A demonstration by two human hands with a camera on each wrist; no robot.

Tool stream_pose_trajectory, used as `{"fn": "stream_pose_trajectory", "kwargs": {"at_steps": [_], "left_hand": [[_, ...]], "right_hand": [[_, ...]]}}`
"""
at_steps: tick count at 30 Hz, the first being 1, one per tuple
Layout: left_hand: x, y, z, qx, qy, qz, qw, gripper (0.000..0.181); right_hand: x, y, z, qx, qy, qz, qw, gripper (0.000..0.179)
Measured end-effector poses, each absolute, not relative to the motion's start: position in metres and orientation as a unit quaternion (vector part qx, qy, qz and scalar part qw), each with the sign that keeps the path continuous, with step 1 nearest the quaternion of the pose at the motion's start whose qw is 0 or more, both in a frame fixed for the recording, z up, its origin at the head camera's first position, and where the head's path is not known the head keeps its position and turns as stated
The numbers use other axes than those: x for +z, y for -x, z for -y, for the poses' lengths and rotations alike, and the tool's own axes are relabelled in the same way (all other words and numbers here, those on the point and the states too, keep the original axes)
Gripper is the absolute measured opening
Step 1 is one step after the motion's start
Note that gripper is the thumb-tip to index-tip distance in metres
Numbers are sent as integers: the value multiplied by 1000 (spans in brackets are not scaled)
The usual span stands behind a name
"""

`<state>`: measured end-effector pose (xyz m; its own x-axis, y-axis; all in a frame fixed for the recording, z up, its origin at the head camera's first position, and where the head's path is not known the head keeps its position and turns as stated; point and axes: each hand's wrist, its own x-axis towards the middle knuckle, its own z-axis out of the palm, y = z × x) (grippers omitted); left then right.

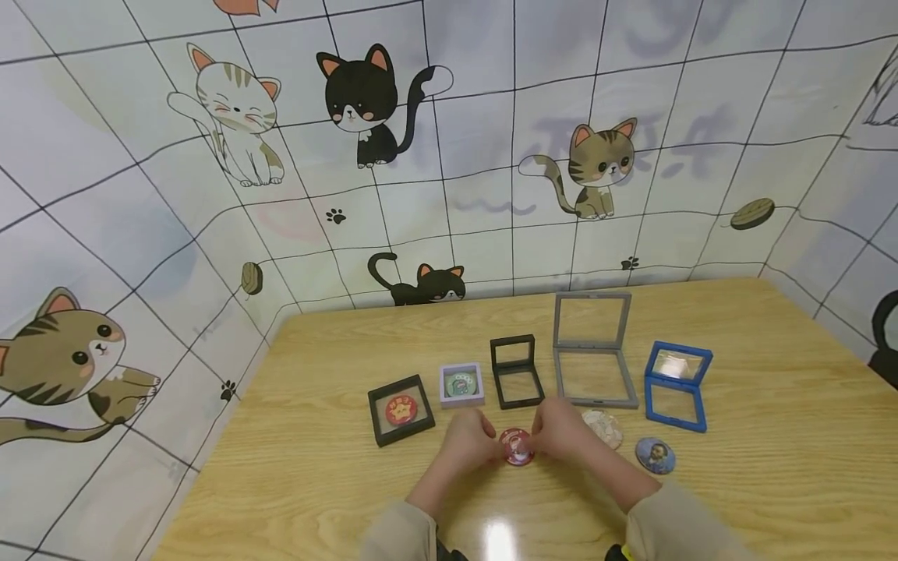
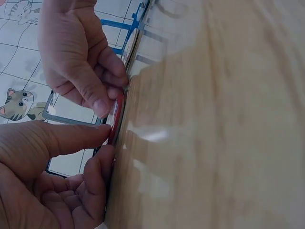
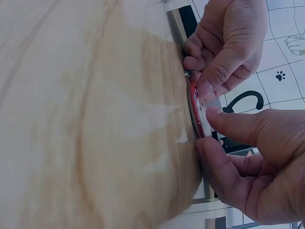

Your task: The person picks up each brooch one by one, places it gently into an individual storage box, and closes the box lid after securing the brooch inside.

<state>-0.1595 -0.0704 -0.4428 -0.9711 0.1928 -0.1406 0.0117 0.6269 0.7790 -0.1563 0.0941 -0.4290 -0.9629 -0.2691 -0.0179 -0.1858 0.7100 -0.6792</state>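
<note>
A round red pin badge [image 1: 517, 447] with a pale figure on it lies low over the wooden table, between both hands. My left hand [image 1: 468, 438] pinches its left edge between thumb and fingers, while the right hand [image 1: 557, 430] pinches the opposite edge. Seen edge-on in the left wrist view, the badge [image 2: 116, 117] is close to the tabletop, with both thumbs on its face. The right wrist view shows the badge [image 3: 199, 112] the same way. Just beyond the hands stands a small black display frame [image 1: 517, 374], hinged open.
Left of it sit a black frame [image 1: 377, 411] holding a red star badge and a lilac frame [image 1: 461, 400] holding a green one. To the right are open grey [image 1: 596, 403] and blue [image 1: 675, 421] frames, a cream badge [image 1: 605, 427] and a blue portrait badge [image 1: 655, 456].
</note>
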Motion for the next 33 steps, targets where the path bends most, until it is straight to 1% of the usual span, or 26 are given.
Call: {"fn": "stream_pose_trajectory", "kwargs": {"at_steps": [3,8,15,25,27,33], "left_hand": [[-444,157,69,416,-73,-903,82,23],[-439,155,66,393,-93,-912,72,21],[-438,152,67,389,-91,-915,62,17],[-442,155,67,397,-85,-912,56,20],[-443,156,67,402,-85,-910,60,20],[-442,159,65,452,-64,-884,102,16]], "right_hand": [[-432,156,-92,-364,128,-921,50,36],[-432,156,-91,-356,118,-926,48,41],[-430,153,-89,-337,103,-935,36,31],[-430,152,-85,-349,72,-934,27,30],[-430,152,-85,-361,65,-930,30,27],[-432,152,-87,-401,37,-914,55,19]]}}
